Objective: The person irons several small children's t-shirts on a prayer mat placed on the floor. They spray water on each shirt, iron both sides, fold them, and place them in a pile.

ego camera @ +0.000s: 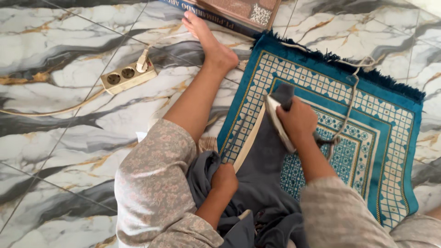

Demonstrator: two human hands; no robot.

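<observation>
- Head view: the floor (59,151) is glossy marble-patterned tile, white with grey and gold veins, crossed by thin grout lines.
- A blue patterned mat (390,133) with a dark fringed edge lies on the tiles at the right and serves as the ironing surface.
- A grey garment (264,170) is spread over the mat's left part and bunches up in the person's lap at the bottom of the frame.
- The right hand (298,120) is closed around the handle of a white clothes iron (277,120), which sits on the grey garment near its far end.
- The iron's cord (353,98) loops from behind the hand up across the mat toward its fringed edge.
- The left hand (224,177) is shut in a fist on a fold of the grey garment, just beside the mat's near left edge.
- The person's bare left leg stretches out over the tiles, with the foot (206,36) touching a flat cardboard box (239,11) at the top.
- A beige power strip (127,76) lies on the tiles left of the leg, with one plug inserted.
</observation>
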